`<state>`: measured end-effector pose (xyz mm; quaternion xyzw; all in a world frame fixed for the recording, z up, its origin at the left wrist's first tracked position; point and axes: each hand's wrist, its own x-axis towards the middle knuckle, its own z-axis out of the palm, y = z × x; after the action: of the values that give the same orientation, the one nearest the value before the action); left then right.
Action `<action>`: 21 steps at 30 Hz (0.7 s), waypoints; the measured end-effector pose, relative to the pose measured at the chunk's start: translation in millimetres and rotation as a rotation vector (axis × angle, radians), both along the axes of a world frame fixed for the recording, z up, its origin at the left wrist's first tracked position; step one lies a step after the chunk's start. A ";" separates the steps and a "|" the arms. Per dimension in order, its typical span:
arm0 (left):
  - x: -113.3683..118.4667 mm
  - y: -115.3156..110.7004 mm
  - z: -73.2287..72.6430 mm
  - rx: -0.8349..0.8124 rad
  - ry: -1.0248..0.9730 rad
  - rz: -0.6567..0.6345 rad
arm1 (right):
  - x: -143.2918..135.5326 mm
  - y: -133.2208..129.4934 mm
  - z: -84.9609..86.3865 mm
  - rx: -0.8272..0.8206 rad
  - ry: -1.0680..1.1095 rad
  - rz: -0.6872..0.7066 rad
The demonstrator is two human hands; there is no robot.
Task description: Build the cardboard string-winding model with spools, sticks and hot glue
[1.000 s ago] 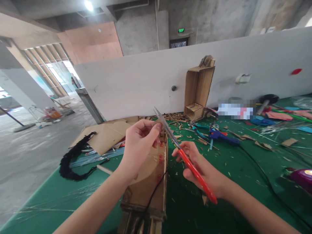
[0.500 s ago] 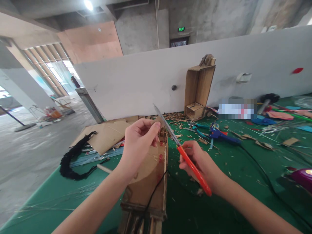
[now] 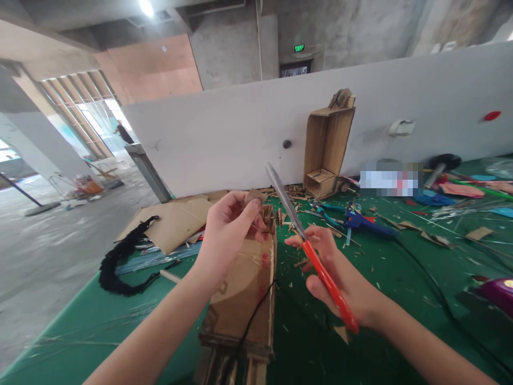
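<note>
Between thumb and fingers, my left hand (image 3: 230, 240) pinches a small piece of cardboard (image 3: 255, 197). Scissors with red handles (image 3: 326, 280) lie across my right hand (image 3: 340, 272), which holds them with the blades pointing up and away. The blades look closed or nearly so, and they are apart from the cardboard piece. Below my left hand lies a long cardboard box (image 3: 244, 299) with small round parts at its far end and a black cord (image 3: 256, 313) over it. A small scrap (image 3: 342, 334) shows under the scissor handles.
A tall open cardboard box (image 3: 328, 144) stands by the white partition (image 3: 224, 139). Blue-handled pliers (image 3: 326, 214) and a blue glue gun (image 3: 366, 223) lie to the right among cardboard shavings. Black yarn (image 3: 112, 267) and cardboard sheets (image 3: 168, 222) are at left on the green table (image 3: 160, 337).
The scissors have moved right, away from the cardboard piece in my left hand. My right hand's fingers have loosened around the handles. A small scrap now shows beneath them.
</note>
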<state>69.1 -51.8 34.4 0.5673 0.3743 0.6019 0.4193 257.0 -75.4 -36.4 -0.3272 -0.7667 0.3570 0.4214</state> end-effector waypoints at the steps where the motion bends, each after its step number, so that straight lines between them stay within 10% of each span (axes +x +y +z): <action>1: -0.3 0.4 -0.6 0.006 -0.015 -0.002 | 0.1 -0.5 1.6 0.004 -0.013 0.002; 21: 6.2 -1.8 -6.9 0.005 0.000 0.003 | -4.7 -0.2 -6.7 -0.075 -0.030 0.038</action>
<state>75.3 -53.6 27.5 0.5677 0.3737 0.6035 0.4169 252.3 -75.6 -43.0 -0.3335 -0.7653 0.3884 0.3903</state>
